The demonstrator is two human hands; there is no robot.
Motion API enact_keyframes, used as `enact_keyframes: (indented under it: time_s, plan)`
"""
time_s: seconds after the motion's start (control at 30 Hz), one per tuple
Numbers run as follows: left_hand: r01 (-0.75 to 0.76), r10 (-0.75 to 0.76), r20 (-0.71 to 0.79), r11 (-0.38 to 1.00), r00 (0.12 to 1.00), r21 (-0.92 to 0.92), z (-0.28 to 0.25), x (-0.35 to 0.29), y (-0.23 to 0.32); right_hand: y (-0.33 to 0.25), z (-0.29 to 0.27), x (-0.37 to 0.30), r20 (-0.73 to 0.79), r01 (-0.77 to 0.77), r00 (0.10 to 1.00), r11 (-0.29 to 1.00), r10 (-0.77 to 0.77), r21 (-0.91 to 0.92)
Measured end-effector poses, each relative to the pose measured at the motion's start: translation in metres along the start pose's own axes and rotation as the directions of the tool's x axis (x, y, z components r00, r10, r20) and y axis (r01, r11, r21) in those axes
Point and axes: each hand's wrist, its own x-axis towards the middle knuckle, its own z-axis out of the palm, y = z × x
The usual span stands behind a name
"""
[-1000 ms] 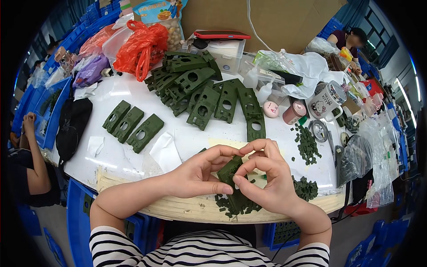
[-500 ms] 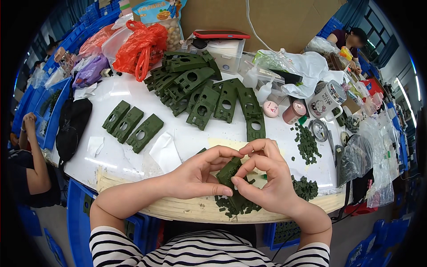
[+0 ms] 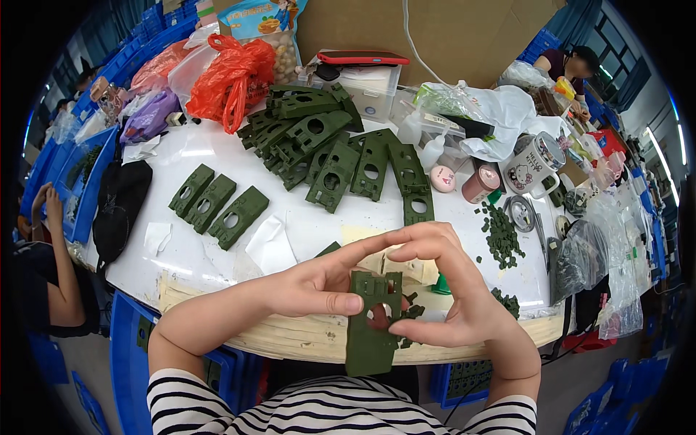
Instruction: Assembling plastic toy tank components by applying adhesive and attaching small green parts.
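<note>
My left hand (image 3: 312, 288) holds a dark green plastic toy tank hull (image 3: 371, 355) upright, thumb on its face and fingers behind it. The hull has a round hole and a notched top end. My right hand (image 3: 453, 290) is curved beside it, fingers and thumb apart, the thumb tip at the hull's right edge. Nothing shows pinched between those fingers. Behind the hull lie small dark green pieces (image 3: 413, 312), partly hidden. A green cap (image 3: 440, 284) shows between my right fingers and thumb.
Three similar hulls (image 3: 210, 203) lie at left, and a heap of hulls (image 3: 312, 138) at the back. Loose small pieces (image 3: 502, 235) lie at right, near a white mug (image 3: 533, 167). A red bag (image 3: 230, 80) and a black cap (image 3: 122, 206) sit at left.
The hull has turned and come nearer, so its holed face now shows. My right finger and thumb, earlier closed at the hull, have spread apart.
</note>
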Motion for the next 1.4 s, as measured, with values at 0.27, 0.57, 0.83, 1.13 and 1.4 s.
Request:
enact_keyframes:
  time_s: [0.27, 0.57, 0.83, 1.13, 1.4]
  plan:
    - [0.169, -0.162, 0.127, 0.985, 0.979, -0.042, 0.003, -0.003, 0.007, 0.013, 0.004, -0.007, 0.233, 0.122, 0.966, 0.992, -0.112, -0.029]
    - [0.314, -0.283, -0.352, 0.949, 0.892, 0.032, 0.011, 0.007, 0.006, 0.014, -0.001, -0.007, -0.089, 0.153, 0.978, 0.938, -0.189, -0.310]
    - [-0.110, 0.188, -0.274, 0.955, 0.943, 0.276, 0.002, 0.003, -0.010, 0.008, -0.005, -0.004, -0.150, 0.078, 0.969, 0.817, -0.198, -0.571]
    - [-0.111, 0.181, -0.360, 0.972, 0.915, 0.207, 0.007, 0.000, 0.006, 0.016, -0.068, -0.065, -0.065, -0.521, 0.809, 0.661, 0.584, -0.541]
    - [-0.116, 0.186, -0.326, 0.968, 0.927, 0.223, 0.004, 0.002, 0.000, 0.046, -0.073, -0.091, -0.038, -0.622, 0.699, 0.581, 0.714, -0.526]
